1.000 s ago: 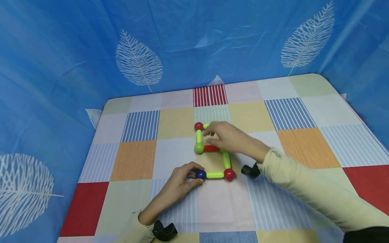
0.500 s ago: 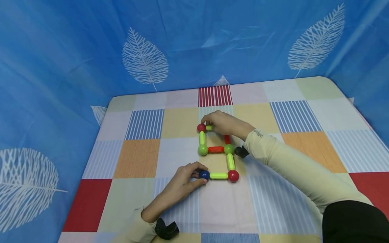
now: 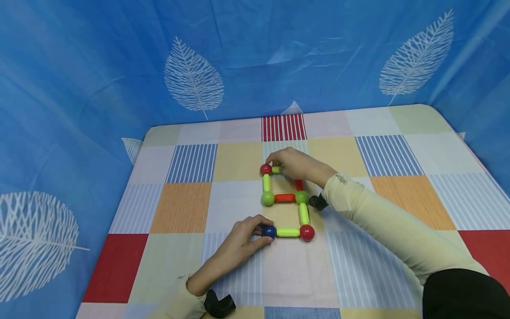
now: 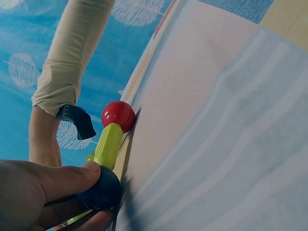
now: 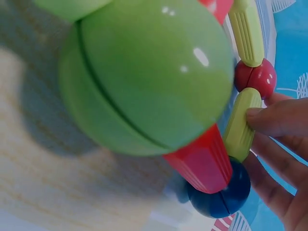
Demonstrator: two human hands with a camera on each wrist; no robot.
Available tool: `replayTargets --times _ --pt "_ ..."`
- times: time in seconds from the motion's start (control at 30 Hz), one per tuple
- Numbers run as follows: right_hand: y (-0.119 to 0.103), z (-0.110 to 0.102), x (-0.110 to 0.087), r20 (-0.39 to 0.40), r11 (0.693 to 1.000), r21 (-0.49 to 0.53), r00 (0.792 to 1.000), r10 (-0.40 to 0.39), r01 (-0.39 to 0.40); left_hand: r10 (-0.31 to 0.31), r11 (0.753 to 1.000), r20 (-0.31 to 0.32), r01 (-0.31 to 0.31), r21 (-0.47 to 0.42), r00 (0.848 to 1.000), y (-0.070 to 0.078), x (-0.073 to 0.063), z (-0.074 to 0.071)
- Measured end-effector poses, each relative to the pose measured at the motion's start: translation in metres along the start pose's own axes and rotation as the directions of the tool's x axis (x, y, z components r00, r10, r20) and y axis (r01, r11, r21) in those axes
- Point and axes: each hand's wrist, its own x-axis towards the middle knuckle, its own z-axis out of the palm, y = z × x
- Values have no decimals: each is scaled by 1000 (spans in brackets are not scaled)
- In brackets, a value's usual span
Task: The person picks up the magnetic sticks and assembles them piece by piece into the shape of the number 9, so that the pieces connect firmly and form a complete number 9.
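Note:
A figure of magnetic balls and rods lies on the tablecloth, shaped like a digit. My left hand (image 3: 241, 241) grips the blue ball (image 3: 269, 231) at its near left end between thumb and fingers. From that ball a yellow-green rod (image 3: 288, 232) runs to a red ball (image 3: 307, 232). Across the middle a red rod (image 3: 284, 198) joins two green balls (image 3: 268, 198). At the far side my right hand (image 3: 296, 165) pinches a yellow-green rod (image 5: 243, 125) between a red ball (image 5: 255, 78) and a dark blue ball (image 5: 219, 192), which the hand hides in the head view.
Under the figure is a patchwork tablecloth (image 3: 187, 208) of coloured squares. A blue curtain (image 3: 259, 53) with white leaf prints hangs behind the table. Black straps (image 3: 219, 305) sit on both wrists, and the right forearm (image 3: 382, 221) reaches across the table's right side.
My right hand has moved from above the upper loop to its far rod, uncovering the middle red rod and right green ball. My left hand stays on the blue ball.

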Motion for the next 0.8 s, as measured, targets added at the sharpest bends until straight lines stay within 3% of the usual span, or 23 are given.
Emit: replayTargets --times 0.33,0.7,0.8 --pt "11 1 -15 -15 999 34 999 38 -37 18 1000 35 -18 -14 999 1 -1 5" --pt "11 0 -16 -35 997 21 997 68 -68 15 1000 62 -16 16 998 -1 4 -2" --pt "18 -2 -21 -85 996 21 992 92 -91 17 999 67 -20 44 998 -1 5 -7"
